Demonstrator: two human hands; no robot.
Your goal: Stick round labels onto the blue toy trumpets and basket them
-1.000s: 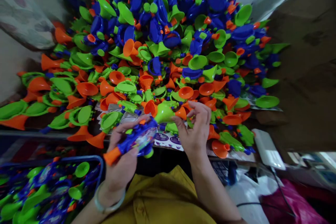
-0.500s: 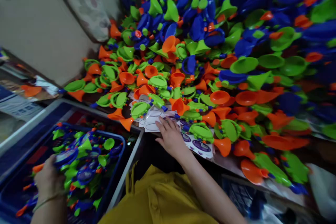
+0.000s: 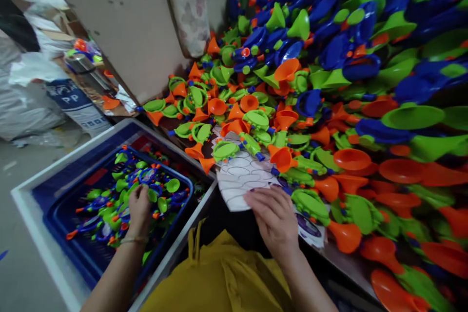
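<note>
In the head view, my left hand (image 3: 140, 207) reaches into the blue plastic basket (image 3: 54, 219), its fingers bent together among small toy trumpets (image 3: 106, 230) in blue, green and orange. Whether a trumpet is between those fingertips is hidden. At the table's near edge, my right hand (image 3: 276, 219) grips the edge of a white sticker sheet (image 3: 237, 183) printed with oval outlines, thumb and fingers closed on it. Under and beside that hand lie more sheets with purple oval stickers (image 3: 309, 226), partly covered by green and orange toy trumpets (image 3: 310, 204).
A large heap of blue, green and orange trumpets (image 3: 288, 48) rises at the back and right. The basket stands inside a white-rimmed crate (image 3: 32, 224). A flowered cloth holder (image 3: 190, 9) hangs on the board (image 3: 135, 24). Bags (image 3: 73, 97) stand at far left.
The view has swung left. My left hand has moved further into the basket, away from the trumpet at its near left. The sticker sheet has come nearer, with my right hand now gripping it.
</note>
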